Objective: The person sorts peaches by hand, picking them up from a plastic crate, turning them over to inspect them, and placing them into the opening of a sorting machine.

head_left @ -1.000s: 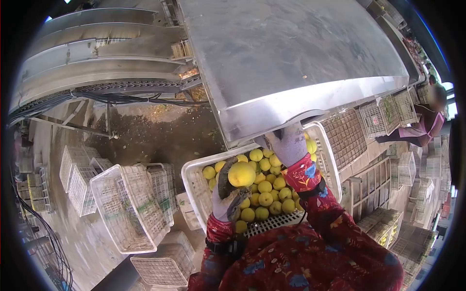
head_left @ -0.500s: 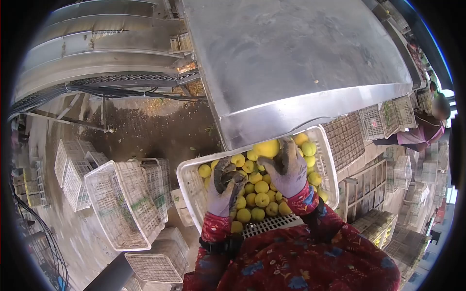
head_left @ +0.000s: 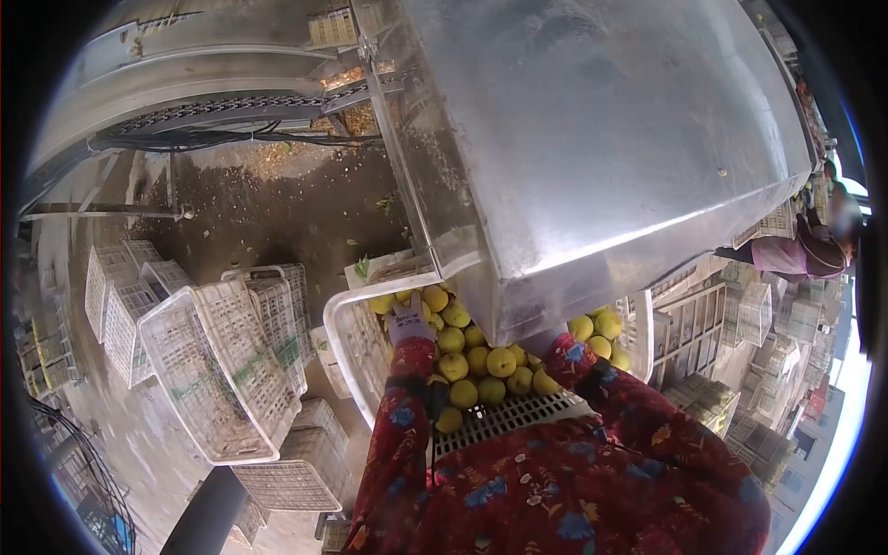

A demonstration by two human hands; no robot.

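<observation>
Left hand (head_left: 407,321), gloved, lies on the yellow fruit (head_left: 500,362) at the far left corner of the white crate (head_left: 344,326); its grip cannot be told. Right hand is hidden under the steel chute (head_left: 601,157). Fruit is best cupped lightly, not squeezed. Crate lies open side up, long axis left-right.

This is a fruit packing shed. A big metal chute (head_left: 592,139) hangs over a white crate (head_left: 356,342) of yellow fruit (head_left: 500,362), with empty crates (head_left: 213,370) stacked on the concrete floor (head_left: 268,213).
</observation>
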